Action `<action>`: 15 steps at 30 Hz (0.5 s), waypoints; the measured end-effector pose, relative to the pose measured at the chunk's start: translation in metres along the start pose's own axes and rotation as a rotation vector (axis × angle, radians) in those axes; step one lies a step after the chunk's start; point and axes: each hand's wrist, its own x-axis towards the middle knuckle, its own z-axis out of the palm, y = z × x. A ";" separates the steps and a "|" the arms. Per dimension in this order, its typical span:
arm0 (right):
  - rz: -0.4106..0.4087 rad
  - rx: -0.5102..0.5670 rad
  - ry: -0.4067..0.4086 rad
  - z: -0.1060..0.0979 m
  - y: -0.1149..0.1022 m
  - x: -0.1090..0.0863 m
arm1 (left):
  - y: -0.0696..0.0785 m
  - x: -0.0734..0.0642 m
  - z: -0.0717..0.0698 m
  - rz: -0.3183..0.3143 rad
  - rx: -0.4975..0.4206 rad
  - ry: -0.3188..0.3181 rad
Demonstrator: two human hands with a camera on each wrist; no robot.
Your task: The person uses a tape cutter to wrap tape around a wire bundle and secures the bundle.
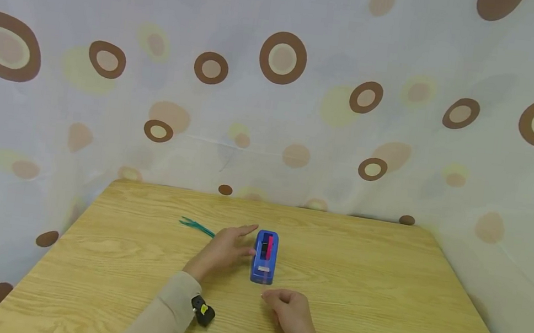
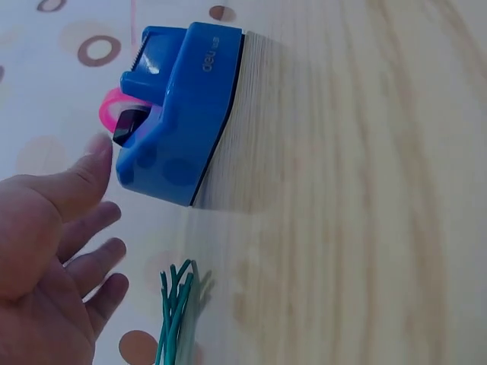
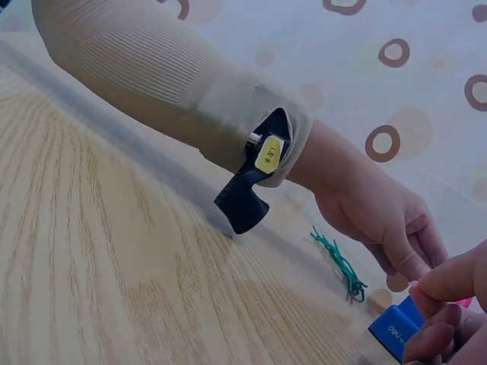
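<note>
A blue tape dispenser [image 1: 272, 267] with a pink roll of tape [image 1: 269, 248] sits on the table. My left hand [image 1: 223, 249] is at its left side, fingers spread and curled round nothing; in the left wrist view the thumb [image 2: 95, 163] is close to the roll, and whether it touches is unclear. In front of the dispenser, my right hand [image 1: 293, 318] pinches the end of the tape between thumb and forefinger. A thin pink strip [image 2: 133, 23] runs out past the cutter in the left wrist view. The right fingers [image 3: 456, 277] partly cover the dispenser in the right wrist view.
A small bundle of thin green ties [image 1: 197, 225] lies left of the dispenser, behind the left hand. A black wrist mount [image 1: 203, 311] is strapped to the left sleeve. The wooden table [image 1: 381, 291] meets a patterned cloth [image 1: 322, 123] at its back and sides.
</note>
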 end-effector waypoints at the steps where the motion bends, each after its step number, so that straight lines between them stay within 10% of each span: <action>1: -0.002 0.001 -0.001 0.000 0.000 0.000 | -0.001 0.000 -0.001 0.012 -0.002 -0.004; 15: 0.007 -0.002 -0.013 -0.001 0.001 0.000 | -0.010 0.001 -0.016 0.092 0.002 -0.011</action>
